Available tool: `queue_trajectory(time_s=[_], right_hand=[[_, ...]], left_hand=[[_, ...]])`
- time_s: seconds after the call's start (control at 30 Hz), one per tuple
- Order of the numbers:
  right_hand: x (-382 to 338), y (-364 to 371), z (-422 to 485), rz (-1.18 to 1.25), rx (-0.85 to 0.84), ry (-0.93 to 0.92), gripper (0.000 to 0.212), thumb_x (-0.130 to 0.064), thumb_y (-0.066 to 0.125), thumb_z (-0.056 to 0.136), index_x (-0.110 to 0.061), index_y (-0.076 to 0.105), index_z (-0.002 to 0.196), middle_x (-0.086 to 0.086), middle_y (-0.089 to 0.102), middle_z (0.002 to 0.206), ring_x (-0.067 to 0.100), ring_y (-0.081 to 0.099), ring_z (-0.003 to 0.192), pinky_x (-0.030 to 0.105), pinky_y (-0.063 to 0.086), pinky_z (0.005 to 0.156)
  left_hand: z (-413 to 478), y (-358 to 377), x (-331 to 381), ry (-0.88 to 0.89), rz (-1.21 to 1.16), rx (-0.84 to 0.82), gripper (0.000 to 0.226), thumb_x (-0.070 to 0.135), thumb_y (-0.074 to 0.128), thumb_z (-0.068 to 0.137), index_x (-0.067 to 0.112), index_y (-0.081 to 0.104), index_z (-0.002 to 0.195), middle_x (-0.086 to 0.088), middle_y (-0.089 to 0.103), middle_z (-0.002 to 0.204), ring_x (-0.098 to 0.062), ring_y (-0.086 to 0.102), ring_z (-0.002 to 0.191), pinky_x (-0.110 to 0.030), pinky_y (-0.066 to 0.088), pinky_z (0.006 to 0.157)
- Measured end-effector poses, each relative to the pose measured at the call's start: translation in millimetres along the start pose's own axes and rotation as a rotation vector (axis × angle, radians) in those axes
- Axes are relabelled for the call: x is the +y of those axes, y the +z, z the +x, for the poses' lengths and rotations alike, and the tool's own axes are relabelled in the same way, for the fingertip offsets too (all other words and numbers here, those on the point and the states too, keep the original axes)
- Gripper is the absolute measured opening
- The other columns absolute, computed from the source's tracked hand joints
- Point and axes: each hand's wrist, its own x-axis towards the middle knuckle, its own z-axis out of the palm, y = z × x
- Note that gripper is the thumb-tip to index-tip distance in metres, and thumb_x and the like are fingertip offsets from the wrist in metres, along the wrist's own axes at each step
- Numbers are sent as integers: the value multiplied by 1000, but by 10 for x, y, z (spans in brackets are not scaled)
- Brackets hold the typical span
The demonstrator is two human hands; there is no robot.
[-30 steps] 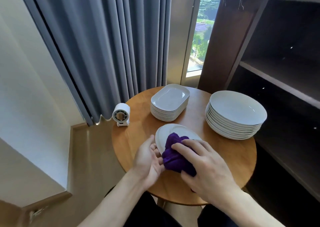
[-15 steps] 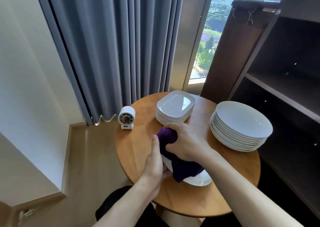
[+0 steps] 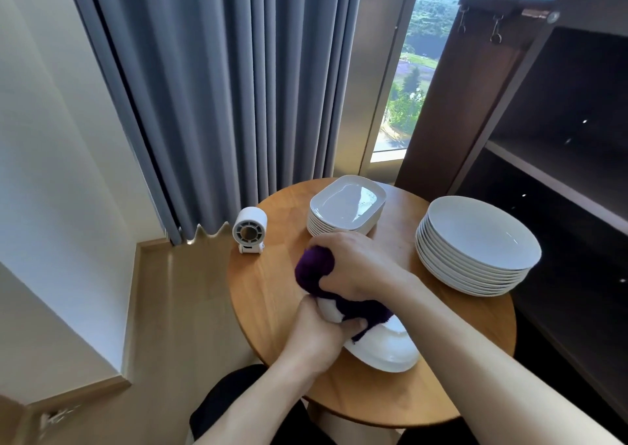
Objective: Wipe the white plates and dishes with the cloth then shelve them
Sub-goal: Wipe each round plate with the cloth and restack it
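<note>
The right hand (image 3: pixel 356 268) reaches forward over the counter (image 3: pixel 268 295), knuckles up and wrist bent down, its fingers curled tight round a bunched purple cloth (image 3: pixel 312 269). The cloth's loose end trails back under that wrist and lies across the far-left part of 1 white plate (image 3: pixel 385 351). The left hand (image 3: pixel 316 336) comes in from below with the forearm angled up and to the right. It grips the plate's left rim, with fingers curled over the edge and a fingertip showing on the upper face just beside the cloth. Both hands are therefore closed on something: the right on the cloth, the left on the plate. The plate sits at the near middle of the counter; whether it lies flat or is tipped up slightly cannot be told.

Beyond the hands stand 2 stacks. 1 stack of rectangular dishes (image 3: pixel 346 206) is at the far side, and 1 stack of round plates (image 3: pixel 475 245) is at the right edge. Their rims are packed too closely to count surely. 1 small white fan (image 3: pixel 249 230) stands at the counter's far left.

The counter is round and of warm wood. Behind it hang grey curtains (image 3: pixel 238 87) beside a narrow window (image 3: pixel 414 77). A dark shelf unit (image 3: pixel 560 145) stands to the right, a white wall (image 3: pixel 51 138) to the left, and a wooden floor (image 3: pixel 176 308) below.
</note>
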Motion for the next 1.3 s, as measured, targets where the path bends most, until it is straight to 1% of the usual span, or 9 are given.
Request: queue_trajectory(time_s=[0.17, 0.23, 0.37, 0.63, 0.77, 0.9, 1.03, 1.17, 1.3], right_hand=[[167, -28, 328, 59, -12, 227, 37, -30, 72, 78, -29, 62, 114, -6, 58, 101, 21, 55, 96, 36, 54, 77], [376, -66, 388, 109, -45, 340, 32, -32, 72, 77, -28, 63, 108, -3, 60, 97, 23, 58, 95, 30, 50, 67], [944, 6, 182, 154, -39, 515, 28, -30, 73, 73, -26, 67, 100, 3, 67, 102, 25, 64, 96, 32, 53, 78], [1276, 412, -977, 675, 347, 653, 30, -20, 71, 74, -36, 70, 99, -15, 73, 86, 10, 68, 88, 27, 48, 71], [885, 702, -1459, 726, 541, 723, 39, -25, 71, 80, -51, 57, 105, -22, 68, 95, -8, 60, 86, 12, 39, 68], [392, 826, -1766, 709, 571, 668, 49, -36, 72, 79, -57, 49, 116, -27, 61, 110, -11, 58, 98, 12, 42, 74], [158, 636, -1624, 406, 494, 438, 55, -46, 62, 73, -50, 49, 126, -22, 52, 109, 3, 55, 99, 19, 47, 81], [141, 441, -1135, 252, 382, 286, 52, -40, 64, 75, -43, 51, 126, -13, 58, 114, 17, 55, 103, 33, 48, 82], [496, 273, -797, 231, 278, 399, 52, -31, 64, 82, -39, 53, 133, -5, 56, 115, 25, 58, 109, 37, 51, 85]], left_hand=[[-17, -46, 23, 18, -1, 17, 26, 16, 87, 78, 14, 76, 102, -2, 79, 95, -17, 75, 93, -28, 60, 79], [-15, -64, 35, 19, -22, 24, 29, 22, 90, 75, 12, 75, 98, -4, 79, 92, -20, 76, 89, -29, 62, 74], [-9, -61, 53, -31, -20, 50, 62, 36, 95, 63, 12, 65, 112, -3, 79, 98, -19, 76, 89, -44, 63, 82], [34, -52, -21, -72, -27, 133, 58, 22, 92, 73, 10, 59, 119, -5, 77, 104, -21, 76, 91, -46, 63, 81], [41, -55, -52, -100, -88, 171, 50, 18, 90, 74, 12, 60, 114, -2, 78, 97, -15, 76, 83, -30, 62, 66], [73, -89, -46, -138, -100, 183, 52, 17, 88, 76, 13, 56, 117, -6, 75, 107, -20, 75, 91, -36, 62, 76], [67, -89, -34, -163, -50, 110, 60, 24, 87, 78, 8, 55, 126, -10, 72, 116, -27, 71, 104, -49, 59, 90], [37, -38, -25, -158, -44, 83, 64, 35, 90, 74, 1, 57, 117, -20, 73, 106, -29, 72, 98, -41, 56, 75], [71, -93, -53, -244, -241, 64, 24, 3, 64, 93, 1, 57, 116, -18, 77, 104, -30, 77, 89, -38, 60, 63]])
